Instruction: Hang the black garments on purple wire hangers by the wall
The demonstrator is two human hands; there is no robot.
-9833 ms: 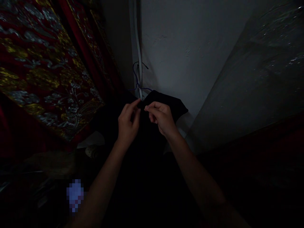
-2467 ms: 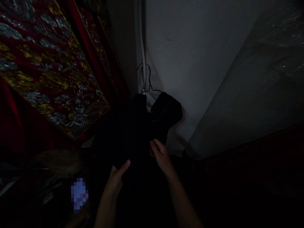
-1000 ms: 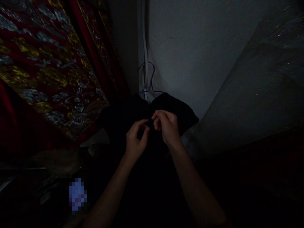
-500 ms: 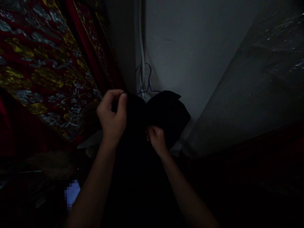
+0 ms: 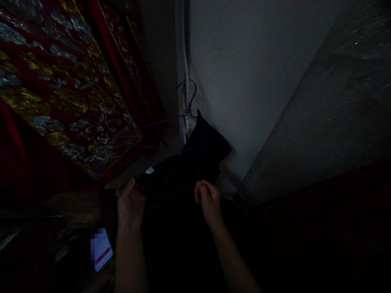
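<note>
A black garment (image 5: 204, 146) hangs by one side from a thin purple hanger (image 5: 159, 121), whose other arm is bare and points left. My left hand (image 5: 131, 199) is closed on the garment's left part, beside a small pale label (image 5: 150, 170). Lower down at the garment's front, my right hand (image 5: 208, 199) is closed with bent fingers on the dark cloth. The garment's lower part merges with the darkness, so its exact kind is hard to make out.
White cables (image 5: 185, 53) run down the wall (image 5: 244, 61) behind the hanger's hook. Red cloth with gold and silver embroidery (image 5: 70, 97) hangs at the left. A lit phone screen (image 5: 103, 252) shows at lower left, and clear plastic sheeting (image 5: 342, 93) covers the right.
The garment's left side has come off the hanger, baring that arm. My left hand has moved down and slightly left with the cloth; my right hand has moved slightly down and right.
</note>
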